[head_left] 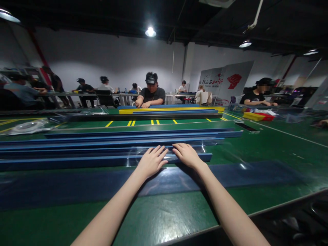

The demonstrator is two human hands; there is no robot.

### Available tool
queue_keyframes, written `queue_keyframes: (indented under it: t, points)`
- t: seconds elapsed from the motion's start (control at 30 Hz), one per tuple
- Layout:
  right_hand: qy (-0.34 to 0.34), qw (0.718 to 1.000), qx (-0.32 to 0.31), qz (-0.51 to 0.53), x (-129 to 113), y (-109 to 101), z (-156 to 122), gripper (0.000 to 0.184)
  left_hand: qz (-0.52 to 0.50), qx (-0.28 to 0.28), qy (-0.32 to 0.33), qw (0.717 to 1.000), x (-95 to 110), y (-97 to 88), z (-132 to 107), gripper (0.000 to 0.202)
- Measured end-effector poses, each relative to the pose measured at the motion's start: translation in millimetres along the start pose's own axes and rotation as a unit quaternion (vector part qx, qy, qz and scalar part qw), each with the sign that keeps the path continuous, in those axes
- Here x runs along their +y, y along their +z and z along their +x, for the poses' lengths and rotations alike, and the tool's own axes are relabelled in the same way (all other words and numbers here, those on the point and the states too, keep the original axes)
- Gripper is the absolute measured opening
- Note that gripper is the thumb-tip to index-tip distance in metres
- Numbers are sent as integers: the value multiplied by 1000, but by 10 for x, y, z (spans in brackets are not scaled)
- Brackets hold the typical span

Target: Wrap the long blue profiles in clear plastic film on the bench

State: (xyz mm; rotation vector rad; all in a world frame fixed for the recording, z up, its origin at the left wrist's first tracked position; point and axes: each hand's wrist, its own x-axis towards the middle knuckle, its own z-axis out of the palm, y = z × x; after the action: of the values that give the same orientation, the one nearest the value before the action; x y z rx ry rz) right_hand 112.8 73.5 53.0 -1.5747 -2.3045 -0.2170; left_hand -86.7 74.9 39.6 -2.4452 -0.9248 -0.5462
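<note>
My left hand (151,160) lies palm down with its fingers stretched out over a long blue channel strip (77,162). Beside it, my right hand (186,154) rests in the same way, fingers extended, near the strip's right end. Clear plastic film (134,152) covers the strip around my fingers. Under my wrists a wide, flat dark-blue translucent sheet (102,182) runs across the table. Neither hand is wrapped round anything. More blue strips (143,134) lie parallel just beyond my fingertips.
Across the green table (269,145), a person (153,92) handles yellow strips (169,110) behind a black strip (143,117). A phone (247,127) and yellow and red trays (258,116) are at right. A coiled clear roll (29,126) lies at left. Another person (258,94) works at far right.
</note>
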Motion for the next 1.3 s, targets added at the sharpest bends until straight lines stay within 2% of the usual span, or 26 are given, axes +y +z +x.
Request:
queue_keyframes:
  t: [0.3, 0.53, 0.9, 1.0, 1.1, 1.2, 1.3]
  points:
    - [31, 999, -28, -14, 71, -66, 5, 43, 11, -27, -48, 998, 39, -34, 25, 41]
    - [67, 996, -51, -34, 186, -117, -22, 41, 15, -42, -119, 992, -34, -22, -6, 43]
    - [50, 996, -26, -61, 102, -91, -18, 40, 6, -29, -158, 987, 29, -49, 16, 48]
    - [46, 996, -10, -74, 0, -51, -6, 40, -4, -27, -151, 988, 48, -76, 35, 46]
    - [39, 997, 4, -71, -84, -14, 0, 41, -20, -34, -113, 993, 55, -72, 38, 44]
    - [35, 997, 10, -61, -107, 5, 2, 41, -29, -45, -80, 995, 50, -47, 25, 44]
    - [33, 998, 11, -52, -89, -12, 5, 42, -34, -53, -78, 995, 43, -41, 19, 43]
